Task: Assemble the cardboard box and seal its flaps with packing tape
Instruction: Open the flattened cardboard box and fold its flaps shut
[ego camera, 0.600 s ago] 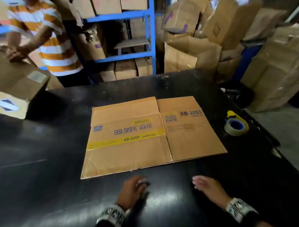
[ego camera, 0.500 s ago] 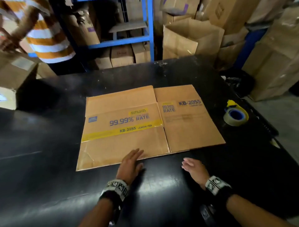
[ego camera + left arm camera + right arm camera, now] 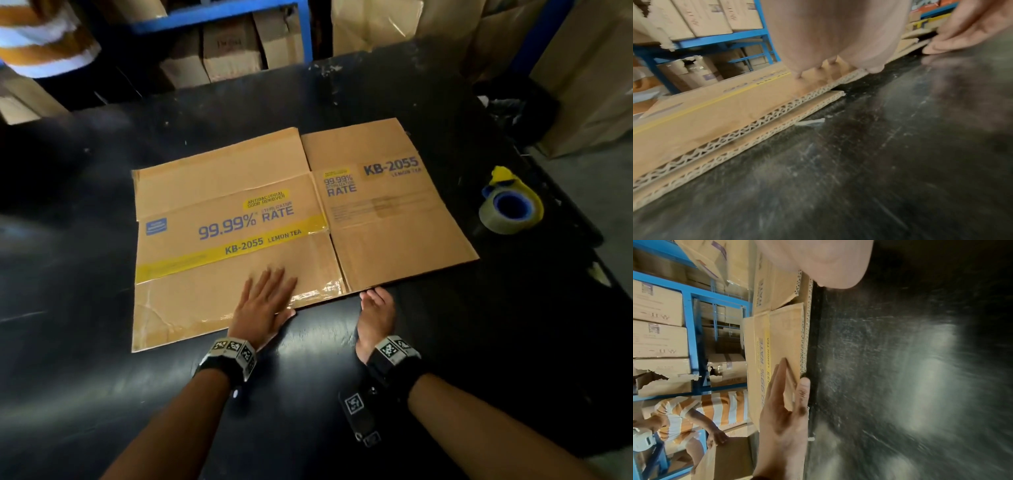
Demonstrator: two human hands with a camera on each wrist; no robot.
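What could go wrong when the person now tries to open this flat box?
The left hand presses flat on the flattened box, so lifting the near edge with the right hand may only bend it. The old glossy tape there could tear the cardboard. The tape roll lies near the table's right edge.

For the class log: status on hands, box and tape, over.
Left hand flat on the flattened box. Right hand open at its near edge. Tape roll untouched, right side. Nothing blocking.
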